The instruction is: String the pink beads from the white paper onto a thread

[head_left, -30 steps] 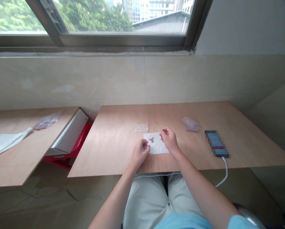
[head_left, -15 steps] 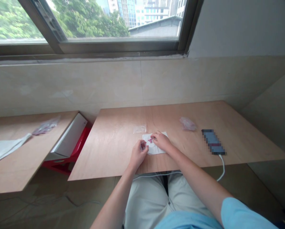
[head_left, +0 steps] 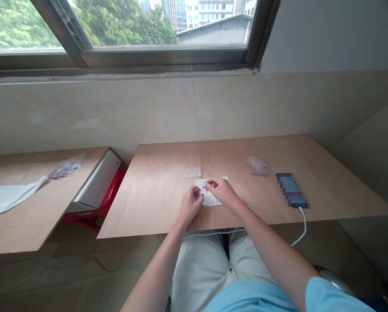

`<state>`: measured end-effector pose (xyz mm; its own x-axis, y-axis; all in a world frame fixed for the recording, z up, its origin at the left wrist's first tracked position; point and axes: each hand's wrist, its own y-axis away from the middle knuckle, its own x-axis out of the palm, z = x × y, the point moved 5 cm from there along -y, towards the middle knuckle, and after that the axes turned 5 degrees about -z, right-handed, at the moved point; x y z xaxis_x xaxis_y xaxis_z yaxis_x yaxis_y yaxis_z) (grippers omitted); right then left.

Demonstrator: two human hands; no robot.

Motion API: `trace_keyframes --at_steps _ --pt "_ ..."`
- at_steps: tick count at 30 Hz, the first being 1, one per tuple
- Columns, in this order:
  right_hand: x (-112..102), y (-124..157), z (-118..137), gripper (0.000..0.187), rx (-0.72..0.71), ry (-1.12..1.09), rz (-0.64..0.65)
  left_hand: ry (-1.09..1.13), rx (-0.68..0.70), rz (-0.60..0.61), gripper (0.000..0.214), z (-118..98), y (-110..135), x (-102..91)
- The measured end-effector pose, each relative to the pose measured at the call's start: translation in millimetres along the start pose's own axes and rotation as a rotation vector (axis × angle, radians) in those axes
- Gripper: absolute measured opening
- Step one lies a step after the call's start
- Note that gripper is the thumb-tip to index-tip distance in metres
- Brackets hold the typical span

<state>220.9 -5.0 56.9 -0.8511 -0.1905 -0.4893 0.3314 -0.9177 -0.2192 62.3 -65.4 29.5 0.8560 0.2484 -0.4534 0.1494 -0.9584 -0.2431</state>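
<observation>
A small white sheet (head_left: 212, 200), cloth or paper, lies on the wooden table under my hands. My left hand (head_left: 191, 204) is at its left edge, thumb and fingers curled together in a pinch around something too small to name. Over the sheet's upper part, my right hand (head_left: 220, 190) also pinches, its fingertips close to those of the left. Tiny reddish specks show at the fingertips, too small to identify. My right fingers cover most of the middle of the sheet.
Behind the sheet lies a flat clear plastic bag (head_left: 192, 172). A crumpled pinkish bag (head_left: 257, 166) and a phone (head_left: 292, 190) with a white cable (head_left: 302, 227) are to the right. Across a gap stands another table (head_left: 18, 234) with white sheets (head_left: 12, 197) and plastic bags (head_left: 66, 167).
My right hand has come down over the small pink-red pieces seen on the sheet before, its fingertips nearer my left hand. My left hand stays nearly in place. The view has shifted slightly.
</observation>
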Motion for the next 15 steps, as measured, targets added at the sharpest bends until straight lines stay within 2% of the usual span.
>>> trace_keyframes --at_steps 2,7,12,15 --pt "0 0 -11 0.017 0.05 0.142 -0.034 -0.008 0.001 0.006 0.011 0 0 0.1" --pt "11 0 -31 0.013 0.099 0.369 0.039 -0.021 0.011 0.013 0.01 -1 -1 0.4" --pt "17 1 -31 0.01 0.064 0.352 0.013 -0.033 0.012 0.02 0.008 -1 -1 0.7" --pt "13 -2 -33 0.007 0.086 0.234 -0.049 -0.041 0.009 0.016 0.008 -2 -1 0.3"
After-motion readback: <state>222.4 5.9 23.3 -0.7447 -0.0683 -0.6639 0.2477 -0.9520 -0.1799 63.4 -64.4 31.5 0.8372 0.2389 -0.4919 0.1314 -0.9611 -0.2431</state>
